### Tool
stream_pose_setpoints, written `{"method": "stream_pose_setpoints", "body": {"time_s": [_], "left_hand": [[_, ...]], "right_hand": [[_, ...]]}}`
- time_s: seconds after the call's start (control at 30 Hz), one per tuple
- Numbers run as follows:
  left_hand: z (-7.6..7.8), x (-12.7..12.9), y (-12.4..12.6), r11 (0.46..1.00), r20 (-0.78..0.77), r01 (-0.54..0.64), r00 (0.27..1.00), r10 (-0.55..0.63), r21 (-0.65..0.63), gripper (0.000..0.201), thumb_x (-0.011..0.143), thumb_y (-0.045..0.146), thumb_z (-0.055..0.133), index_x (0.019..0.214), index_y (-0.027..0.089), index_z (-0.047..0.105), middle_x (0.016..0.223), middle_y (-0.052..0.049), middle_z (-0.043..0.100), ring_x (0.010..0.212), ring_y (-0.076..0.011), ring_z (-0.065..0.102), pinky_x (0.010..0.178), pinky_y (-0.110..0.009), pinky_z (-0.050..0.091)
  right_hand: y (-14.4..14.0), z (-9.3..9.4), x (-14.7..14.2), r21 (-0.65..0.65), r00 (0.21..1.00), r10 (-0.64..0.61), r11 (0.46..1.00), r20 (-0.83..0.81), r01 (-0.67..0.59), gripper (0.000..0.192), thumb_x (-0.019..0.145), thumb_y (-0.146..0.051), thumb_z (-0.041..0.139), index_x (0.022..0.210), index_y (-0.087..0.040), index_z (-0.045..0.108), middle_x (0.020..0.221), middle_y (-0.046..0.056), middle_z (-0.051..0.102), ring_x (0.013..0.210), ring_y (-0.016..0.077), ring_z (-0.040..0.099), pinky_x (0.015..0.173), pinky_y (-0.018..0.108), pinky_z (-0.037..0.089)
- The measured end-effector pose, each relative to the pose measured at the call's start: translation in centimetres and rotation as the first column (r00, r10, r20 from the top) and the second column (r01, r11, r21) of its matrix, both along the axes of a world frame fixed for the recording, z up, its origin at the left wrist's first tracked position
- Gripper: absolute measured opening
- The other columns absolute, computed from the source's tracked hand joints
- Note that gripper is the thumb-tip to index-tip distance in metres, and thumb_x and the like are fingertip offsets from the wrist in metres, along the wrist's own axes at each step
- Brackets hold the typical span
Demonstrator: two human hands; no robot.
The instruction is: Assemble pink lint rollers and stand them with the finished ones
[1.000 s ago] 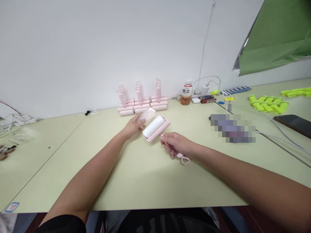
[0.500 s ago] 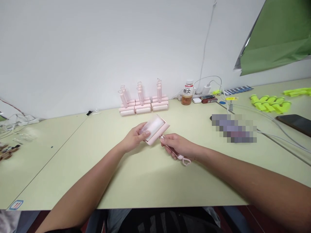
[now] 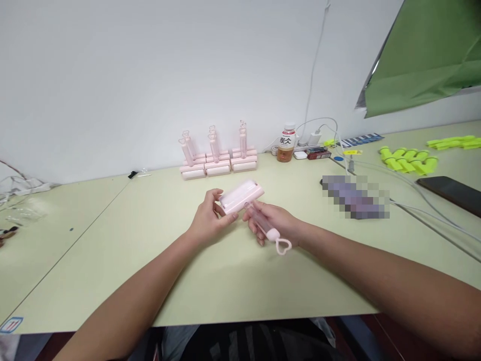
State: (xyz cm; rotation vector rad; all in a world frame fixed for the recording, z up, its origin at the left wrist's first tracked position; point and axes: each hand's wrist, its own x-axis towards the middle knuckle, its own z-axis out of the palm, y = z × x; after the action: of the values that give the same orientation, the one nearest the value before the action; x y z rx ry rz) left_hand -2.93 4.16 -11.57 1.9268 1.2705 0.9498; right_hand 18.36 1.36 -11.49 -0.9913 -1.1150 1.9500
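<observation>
Hands meet over the table: left hand grips the pink lint roller by its covered head, right hand closes around its clear handle. Matching rollers stand behind it; a bottle is right of those.

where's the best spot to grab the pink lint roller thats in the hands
Probably the slim handle, taken from the near, right side as the right hand does: it sticks out toward the person and ends in a heart loop. The left hand steadies the wide, boxy covered head.
</observation>
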Motion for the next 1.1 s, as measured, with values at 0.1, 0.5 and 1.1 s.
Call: {"method": "stream_pose_setpoints", "body": {"time_s": [0.1, 0.5, 1.1], "left_hand": [[0.1, -0.2, 0.3, 0.992, 0.143, 0.005, 0.990, 0.014, -0.130, 0.054, 0.076, 0.045, 0.068, 0.118, 0.023, 0.042, 0.080, 0.005, 0.054, 0.056, -0.0096, 0.052, 0.053, -0.023, 0.040], [-0.4, -0.6, 1.4, 0.995, -0.154, 0.096, 0.983, -0.095, 0.002, 0.044, 0.091, 0.058, 0.045, 0.096, 0.019, 0.067, 0.086, -0.002, 0.068, 0.079, -0.0177, 0.059, 0.071, -0.029, 0.044], [-1.3, -0.4, 1.7, 0.998, -0.220, 0.018, 0.975, -0.033, -0.068, 0.058, 0.090, 0.049, 0.051, 0.139, 0.021, 0.044, 0.116, -0.006, 0.067, 0.072, -0.0158, 0.060, 0.072, -0.032, 0.048]], "right_hand": [[-0.2, 0.0, 0.0, 0.086, 1.000, -0.019, 0.996, -0.021, 0.021, 0.046, 0.096, -0.056, 0.042, 0.093, -0.015, 0.063, 0.063, 0.001, 0.062, 0.043, 0.0125, 0.055, 0.044, 0.027, 0.050], [-0.6, -1.6, -0.3, 0.400, 0.952, 0.038, 0.902, 0.304, -0.164, 0.056, 0.088, -0.035, 0.064, 0.140, -0.021, 0.051, 0.122, 0.014, 0.062, 0.078, 0.0137, 0.064, 0.053, 0.022, 0.050], [4.1, -0.2, -0.4, 0.311, 0.896, -0.164, 0.950, 0.412, 0.031, 0.052, 0.088, -0.027, 0.064, 0.137, -0.021, 0.048, 0.116, 0.013, 0.062, 0.074, 0.0168, 0.068, 0.035, 0.020, 0.048]]}}
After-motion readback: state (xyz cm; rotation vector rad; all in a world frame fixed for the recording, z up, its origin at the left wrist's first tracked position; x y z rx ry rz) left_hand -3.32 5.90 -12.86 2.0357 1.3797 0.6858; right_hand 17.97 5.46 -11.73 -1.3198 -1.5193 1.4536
